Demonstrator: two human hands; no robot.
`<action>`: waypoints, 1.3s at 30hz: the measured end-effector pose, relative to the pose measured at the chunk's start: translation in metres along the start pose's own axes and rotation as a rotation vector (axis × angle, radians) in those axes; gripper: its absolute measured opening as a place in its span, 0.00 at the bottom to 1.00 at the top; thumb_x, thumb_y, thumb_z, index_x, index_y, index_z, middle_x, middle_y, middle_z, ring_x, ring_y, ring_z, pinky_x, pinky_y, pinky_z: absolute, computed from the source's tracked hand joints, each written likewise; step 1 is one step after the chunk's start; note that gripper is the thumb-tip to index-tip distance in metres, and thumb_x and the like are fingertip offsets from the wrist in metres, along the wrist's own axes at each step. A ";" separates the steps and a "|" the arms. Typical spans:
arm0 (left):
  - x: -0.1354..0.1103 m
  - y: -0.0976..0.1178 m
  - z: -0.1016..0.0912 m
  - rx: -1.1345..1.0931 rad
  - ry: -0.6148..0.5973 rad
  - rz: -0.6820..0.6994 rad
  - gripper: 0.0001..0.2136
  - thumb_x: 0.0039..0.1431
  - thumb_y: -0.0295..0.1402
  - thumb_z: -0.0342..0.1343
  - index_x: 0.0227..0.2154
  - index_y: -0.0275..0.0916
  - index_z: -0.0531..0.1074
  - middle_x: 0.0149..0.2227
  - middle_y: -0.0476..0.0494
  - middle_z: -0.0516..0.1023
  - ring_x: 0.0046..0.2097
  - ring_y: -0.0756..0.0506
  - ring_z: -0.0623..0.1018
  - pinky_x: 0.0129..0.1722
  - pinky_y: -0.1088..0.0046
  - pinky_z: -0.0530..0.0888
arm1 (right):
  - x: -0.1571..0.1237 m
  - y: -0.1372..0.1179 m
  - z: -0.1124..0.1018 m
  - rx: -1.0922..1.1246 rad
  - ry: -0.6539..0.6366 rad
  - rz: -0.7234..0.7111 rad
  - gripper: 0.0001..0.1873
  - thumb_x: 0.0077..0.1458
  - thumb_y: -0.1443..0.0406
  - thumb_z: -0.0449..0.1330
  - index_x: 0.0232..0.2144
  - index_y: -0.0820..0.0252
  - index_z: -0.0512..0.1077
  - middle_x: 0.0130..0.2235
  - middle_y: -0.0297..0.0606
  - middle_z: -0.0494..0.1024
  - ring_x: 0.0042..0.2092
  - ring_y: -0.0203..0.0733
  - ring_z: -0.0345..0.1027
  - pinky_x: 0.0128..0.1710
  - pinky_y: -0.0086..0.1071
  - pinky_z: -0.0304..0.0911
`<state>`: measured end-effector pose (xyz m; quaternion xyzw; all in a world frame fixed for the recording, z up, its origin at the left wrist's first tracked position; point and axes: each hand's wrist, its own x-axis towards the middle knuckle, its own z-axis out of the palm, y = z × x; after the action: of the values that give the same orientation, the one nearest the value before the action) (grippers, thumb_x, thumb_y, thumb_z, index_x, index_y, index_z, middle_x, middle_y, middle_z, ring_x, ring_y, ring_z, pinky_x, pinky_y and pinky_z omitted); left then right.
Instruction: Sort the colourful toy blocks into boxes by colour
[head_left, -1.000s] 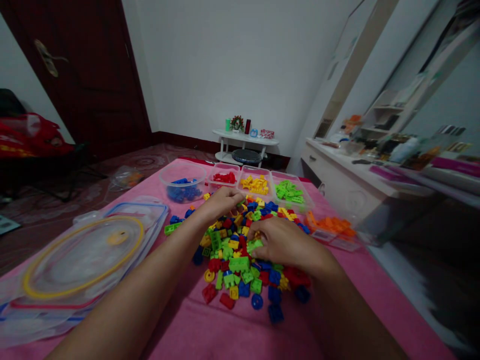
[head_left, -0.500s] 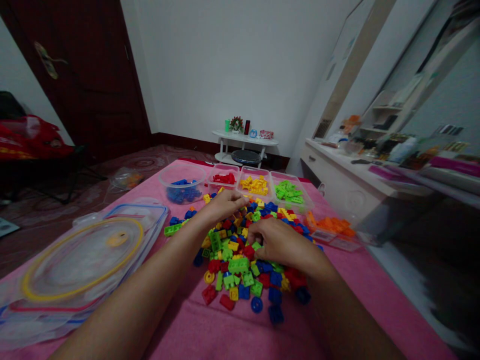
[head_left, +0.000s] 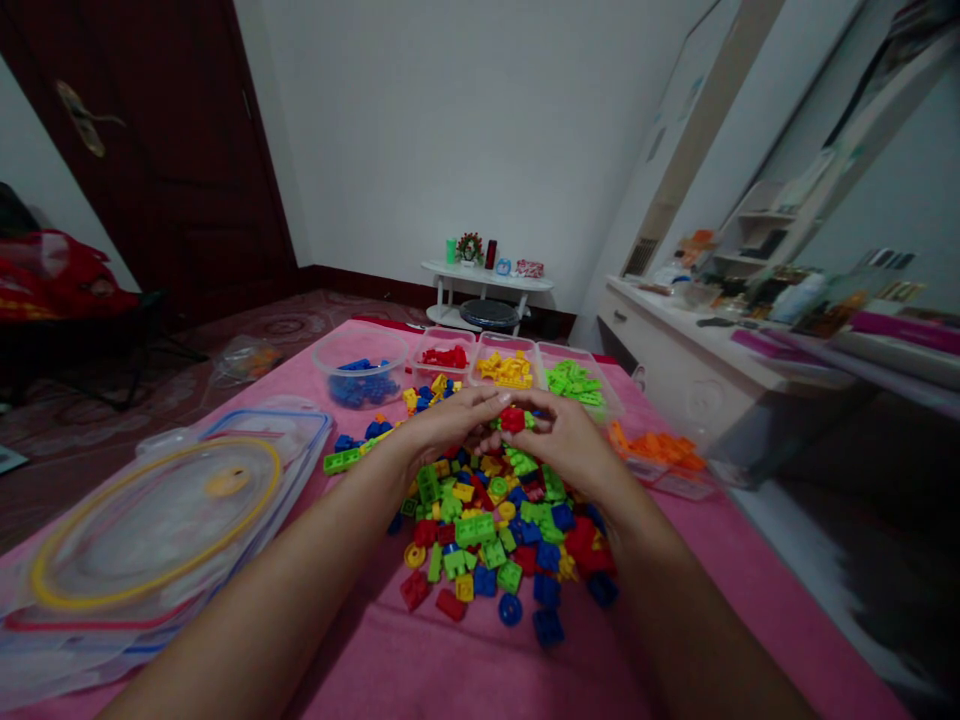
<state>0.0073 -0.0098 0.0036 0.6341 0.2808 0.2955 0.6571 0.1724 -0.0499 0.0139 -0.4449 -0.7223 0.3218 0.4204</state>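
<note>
A heap of small plastic blocks (head_left: 495, 520) in red, yellow, green and blue lies on the pink cloth (head_left: 465, 660). Both hands meet above the far side of the heap. My right hand (head_left: 566, 440) pinches a red block (head_left: 513, 419) with a green piece beside it. My left hand (head_left: 442, 425) curls its fingers against the same cluster of pieces; what it holds is hidden. Behind them stand a round tub of blue blocks (head_left: 360, 366) and trays of red blocks (head_left: 446, 355), yellow blocks (head_left: 508, 369) and green blocks (head_left: 574, 381).
Clear lids with coloured rims (head_left: 161, 520) are stacked at the left. A tray of orange blocks (head_left: 660, 455) sits at the cloth's right edge. A white dresser (head_left: 720, 370) stands to the right, a small white side table (head_left: 487, 285) by the far wall, a dark door (head_left: 157, 150) at left.
Both hands rose off the heap and came together above its far side. My right hand lifted a red block from the pile and my left hand closed in to meet it.
</note>
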 end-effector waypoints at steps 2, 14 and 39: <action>0.001 -0.001 0.000 0.032 0.024 -0.051 0.25 0.52 0.53 0.52 0.45 0.38 0.68 0.21 0.51 0.69 0.21 0.53 0.67 0.20 0.80 0.61 | 0.000 0.002 0.000 -0.023 -0.056 -0.004 0.18 0.46 0.69 0.59 0.42 0.57 0.74 0.45 0.37 0.76 0.47 0.42 0.69 0.46 0.35 0.64; 0.010 -0.002 0.005 0.679 0.372 0.250 0.18 0.56 0.44 0.49 0.33 0.35 0.76 0.31 0.46 0.77 0.33 0.49 0.73 0.31 0.76 0.66 | -0.002 0.010 -0.007 -0.291 -0.051 0.143 0.12 0.44 0.63 0.61 0.33 0.64 0.76 0.29 0.35 0.76 0.32 0.40 0.67 0.32 0.30 0.62; 0.019 -0.020 -0.025 0.635 0.468 0.212 0.11 0.51 0.34 0.53 0.33 0.34 0.77 0.32 0.44 0.80 0.34 0.47 0.77 0.35 0.73 0.71 | 0.047 0.059 -0.092 -0.161 0.512 0.372 0.19 0.35 0.60 0.67 0.32 0.67 0.75 0.26 0.40 0.76 0.25 0.38 0.68 0.23 0.30 0.64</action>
<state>0.0022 0.0210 -0.0168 0.7467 0.4330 0.3964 0.3128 0.2652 0.0251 0.0197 -0.6676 -0.5226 0.2130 0.4857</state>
